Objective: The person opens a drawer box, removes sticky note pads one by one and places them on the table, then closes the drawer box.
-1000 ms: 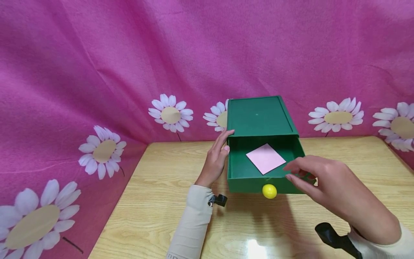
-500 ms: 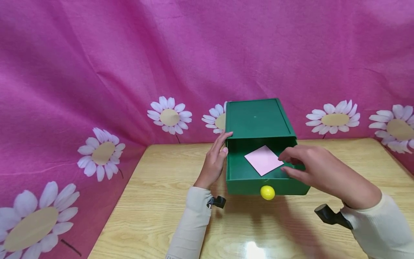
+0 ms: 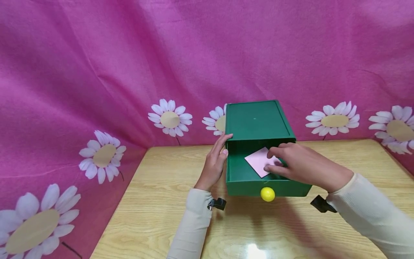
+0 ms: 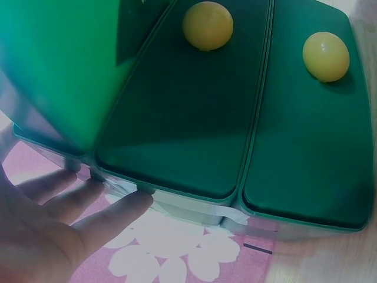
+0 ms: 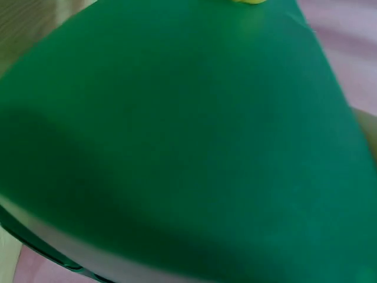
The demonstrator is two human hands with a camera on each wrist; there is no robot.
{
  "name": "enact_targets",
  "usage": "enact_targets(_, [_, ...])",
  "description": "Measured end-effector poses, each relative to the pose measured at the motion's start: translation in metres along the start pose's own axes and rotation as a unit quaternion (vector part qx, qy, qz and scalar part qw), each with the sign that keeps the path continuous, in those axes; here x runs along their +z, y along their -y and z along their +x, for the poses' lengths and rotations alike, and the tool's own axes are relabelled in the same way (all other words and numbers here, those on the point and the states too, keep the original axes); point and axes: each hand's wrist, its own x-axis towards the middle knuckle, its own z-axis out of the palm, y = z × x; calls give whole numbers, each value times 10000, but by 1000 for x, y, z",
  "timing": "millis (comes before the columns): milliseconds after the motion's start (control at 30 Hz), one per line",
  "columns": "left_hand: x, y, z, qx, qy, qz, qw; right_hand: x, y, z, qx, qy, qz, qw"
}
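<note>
A green drawer cabinet [image 3: 258,120] has its top drawer [image 3: 240,189] pulled out, with a yellow knob [image 3: 267,194] on the front. Flat on the drawer's floor lies a pink square sheet [image 3: 257,162], like a sticky note. My right hand [image 3: 299,163] reaches into the drawer, thumb and fingers parted over the sheet's right part, which they hide. With extended fingers my left hand [image 3: 211,165] touches the cabinet's left side; the left wrist view shows its fingertips [image 4: 141,200] along that side. Green plastic of the drawer [image 5: 188,141] fills most of the right wrist view.
Below the pulled-out drawer, the left wrist view shows two closed drawers [image 4: 177,118] with yellow knobs [image 4: 208,26]. The cabinet stands on a wooden table [image 3: 155,201]. Behind it hangs a pink cloth [image 3: 194,54] printed with white daisies.
My right hand has moved left and into the drawer, from its right front corner to over the pink sheet. The left hand keeps its place on the cabinet's side.
</note>
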Motion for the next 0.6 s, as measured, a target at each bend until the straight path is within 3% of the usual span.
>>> enact_targets(333, [0, 0, 0, 68, -28, -3, 10000, 13, -8, 14, 57, 296, -388, 9988])
enact_targets(600, [0, 0, 0, 112, -61, 34, 9999, 20, -10, 19, 78, 209, -768, 9968])
